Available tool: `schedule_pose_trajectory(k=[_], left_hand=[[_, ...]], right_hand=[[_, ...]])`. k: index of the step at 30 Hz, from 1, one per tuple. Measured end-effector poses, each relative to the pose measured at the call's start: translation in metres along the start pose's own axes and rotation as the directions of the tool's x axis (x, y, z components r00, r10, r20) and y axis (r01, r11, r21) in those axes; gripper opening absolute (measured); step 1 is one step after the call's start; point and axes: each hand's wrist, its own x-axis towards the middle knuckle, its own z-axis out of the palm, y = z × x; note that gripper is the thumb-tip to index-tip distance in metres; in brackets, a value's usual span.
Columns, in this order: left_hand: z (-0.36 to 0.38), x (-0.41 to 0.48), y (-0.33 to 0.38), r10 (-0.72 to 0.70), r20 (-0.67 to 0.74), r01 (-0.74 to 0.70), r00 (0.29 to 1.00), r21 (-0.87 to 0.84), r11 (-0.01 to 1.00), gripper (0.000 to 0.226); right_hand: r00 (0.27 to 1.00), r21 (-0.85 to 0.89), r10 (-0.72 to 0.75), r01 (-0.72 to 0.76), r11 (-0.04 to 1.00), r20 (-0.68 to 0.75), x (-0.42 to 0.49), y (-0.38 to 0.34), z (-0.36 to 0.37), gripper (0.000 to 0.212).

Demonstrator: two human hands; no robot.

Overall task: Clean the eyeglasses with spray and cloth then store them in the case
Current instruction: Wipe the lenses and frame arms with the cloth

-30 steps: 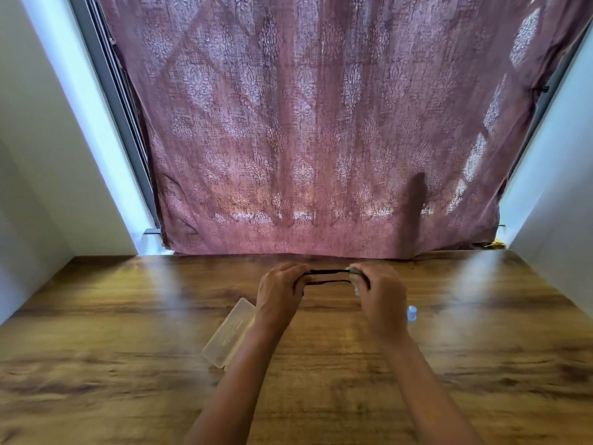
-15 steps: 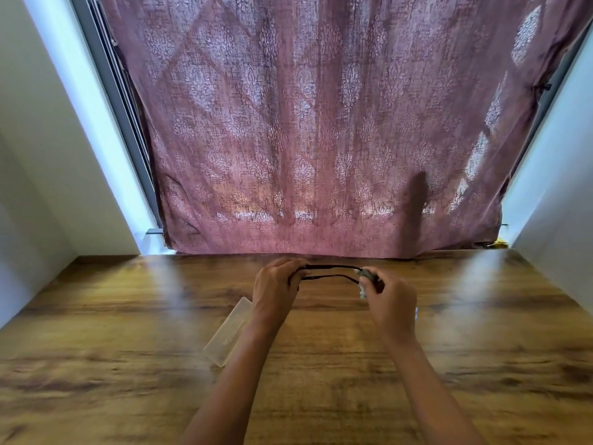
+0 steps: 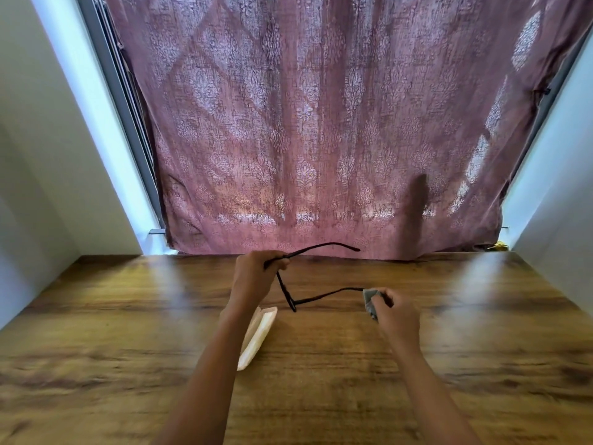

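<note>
Black eyeglasses (image 3: pixel 285 292) hang above the wooden table (image 3: pixel 128 316), both temples unfolded and pointing right. My left hand (image 3: pixel 255 277) grips the frame at its left end, near the hinge of the far temple. My right hand (image 3: pixel 396 313) pinches a small grey cloth (image 3: pixel 369 300) around the tip of the near temple. A translucent case (image 3: pixel 258 335) lies open on the table below my left forearm, partly hidden by it. The spray bottle is not visible; my right hand covers the spot where it stood.
A patterned mauve curtain (image 3: pixel 321 139) hangs along the table's far edge. White walls flank the table at left (image 3: pixel 48 171) and right (image 3: pixel 561 203).
The glasses turned from level between both hands to hanging from my left hand with temples spread. My right hand slid right and toward me along the near temple with the cloth.
</note>
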Motion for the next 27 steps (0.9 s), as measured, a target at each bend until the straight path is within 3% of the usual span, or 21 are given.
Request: schedule_pose_trajectory(k=[6,10,12,14,18,27], left_hand=[[-0.012,0.010,-0.006,-0.129,0.145,0.139,0.981,-0.064,0.988,0.011],[-0.019,0.015,-0.014,-0.211,0.246,0.264,0.946,-0.203,0.943,0.010],[-0.022,0.018,-0.015,-0.255,0.331,0.340,0.908,-0.233,0.911,0.011],[-0.025,0.021,-0.015,-0.310,0.410,0.433,0.858,-0.250,0.866,0.011],[-0.028,0.023,-0.018,-0.375,0.508,0.547,0.775,-0.244,0.801,0.009],[-0.008,0.017,-0.021,-0.424,0.580,0.648,0.695,-0.249,0.720,0.017]], right_hand=[[0.972,-0.026,0.108,-0.105,0.994,0.207,-0.005,0.018,0.001,0.023],[0.943,0.029,0.045,-0.058,0.998,0.330,-0.010,0.013,-0.002,0.042],[0.928,0.096,-0.006,-0.032,0.995,0.372,-0.012,0.007,-0.003,0.033],[0.927,0.147,-0.093,0.041,0.988,0.363,-0.013,0.006,-0.005,0.025],[0.922,0.342,-0.182,0.059,0.938,0.341,-0.016,0.003,-0.009,0.036],[0.908,0.575,-0.283,0.058,0.816,0.309,-0.025,-0.020,-0.018,0.030]])
